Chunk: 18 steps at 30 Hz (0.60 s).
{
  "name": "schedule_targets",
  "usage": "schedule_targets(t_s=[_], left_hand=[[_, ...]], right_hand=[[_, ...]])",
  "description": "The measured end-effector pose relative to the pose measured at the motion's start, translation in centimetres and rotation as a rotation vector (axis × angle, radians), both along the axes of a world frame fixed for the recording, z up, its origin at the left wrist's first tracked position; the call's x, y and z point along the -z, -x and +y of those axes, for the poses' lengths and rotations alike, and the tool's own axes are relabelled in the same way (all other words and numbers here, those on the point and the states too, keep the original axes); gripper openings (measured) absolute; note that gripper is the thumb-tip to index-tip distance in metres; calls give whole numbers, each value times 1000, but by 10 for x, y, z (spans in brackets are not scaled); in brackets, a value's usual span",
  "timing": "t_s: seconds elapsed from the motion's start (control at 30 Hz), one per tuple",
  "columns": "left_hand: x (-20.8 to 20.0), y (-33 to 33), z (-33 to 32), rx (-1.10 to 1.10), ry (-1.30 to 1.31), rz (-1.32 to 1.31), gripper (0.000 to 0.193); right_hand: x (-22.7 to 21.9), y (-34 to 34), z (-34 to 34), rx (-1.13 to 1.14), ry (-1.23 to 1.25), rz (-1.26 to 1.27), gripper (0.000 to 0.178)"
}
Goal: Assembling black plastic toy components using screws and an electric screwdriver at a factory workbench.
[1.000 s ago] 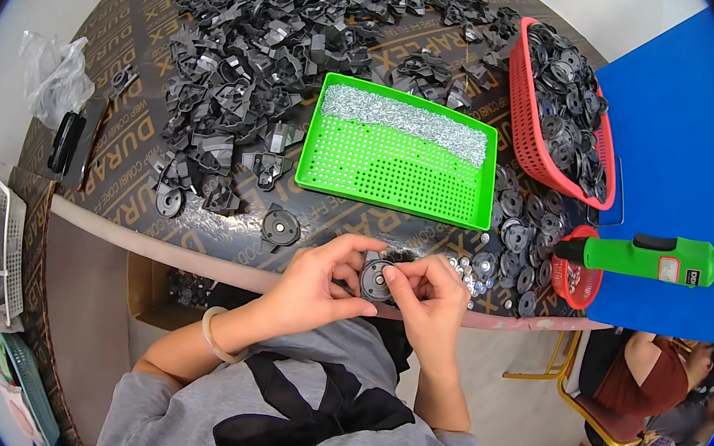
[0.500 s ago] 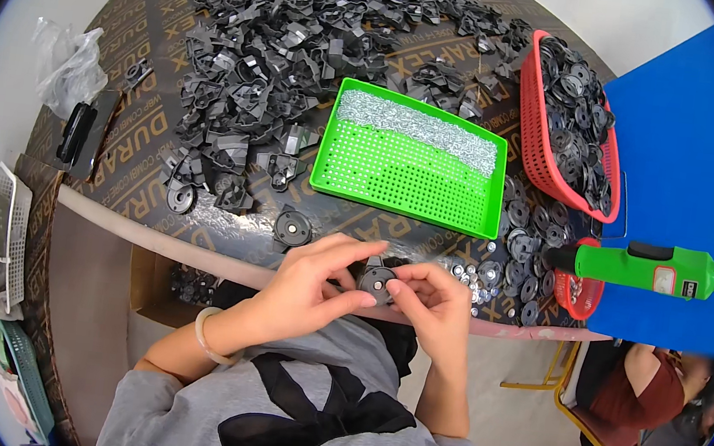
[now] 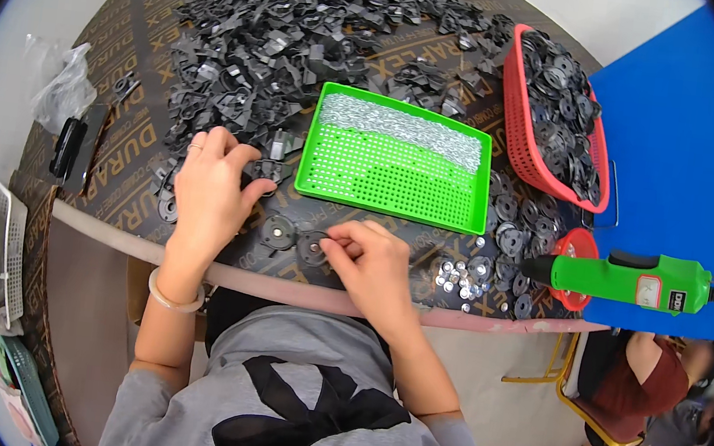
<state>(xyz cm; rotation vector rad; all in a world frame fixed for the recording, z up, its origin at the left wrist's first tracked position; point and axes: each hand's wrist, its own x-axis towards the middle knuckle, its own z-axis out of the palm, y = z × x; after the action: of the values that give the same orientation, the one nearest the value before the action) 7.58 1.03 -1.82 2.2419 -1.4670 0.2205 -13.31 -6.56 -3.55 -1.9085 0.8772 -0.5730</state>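
My right hand (image 3: 374, 265) pinches the edge of a round black plastic part (image 3: 313, 249) at the table's front. Touching or almost touching it on the left lies a similar black part with a disc-shaped end and a pale centre (image 3: 277, 232). My left hand (image 3: 213, 185) reaches over the near edge of the loose black plastic pieces (image 3: 250, 79). Its thumb stands apart from the fingers, beside an angular black piece (image 3: 273, 169). The fingertips are partly hidden, but nothing shows in their grasp.
A green perforated tray (image 3: 389, 213) holds small silvery pieces along its far side. To the right are a red basket (image 3: 514, 122) of black discs, loose discs (image 3: 509, 238), small metal parts (image 3: 464, 277), and a green power screwdriver (image 3: 632, 281) over a small red basket (image 3: 582, 240). Another person sits at the right.
My hands have moved apart. The round part they held together is now down on the table under my right fingers, while my left hand has gone forward and left to the black pieces.
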Motion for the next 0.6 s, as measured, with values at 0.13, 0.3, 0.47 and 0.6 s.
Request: schedule_targets(t_s=[0.13,0.3,0.47,0.6], left_hand=[[-3,-3,-3,4,24,13,36],[-4,-6,0,-86,173,311,28],[-14,12,11,97,382,818,64],[-33,43,18,342,109,1091,39]], right_hand=[[6,-3,5,30,105,15,17],[-14,30,8,146,167,21,21],[-21,100,-4,425,299,168,8],[-19,151,-16,670,408,306,10]])
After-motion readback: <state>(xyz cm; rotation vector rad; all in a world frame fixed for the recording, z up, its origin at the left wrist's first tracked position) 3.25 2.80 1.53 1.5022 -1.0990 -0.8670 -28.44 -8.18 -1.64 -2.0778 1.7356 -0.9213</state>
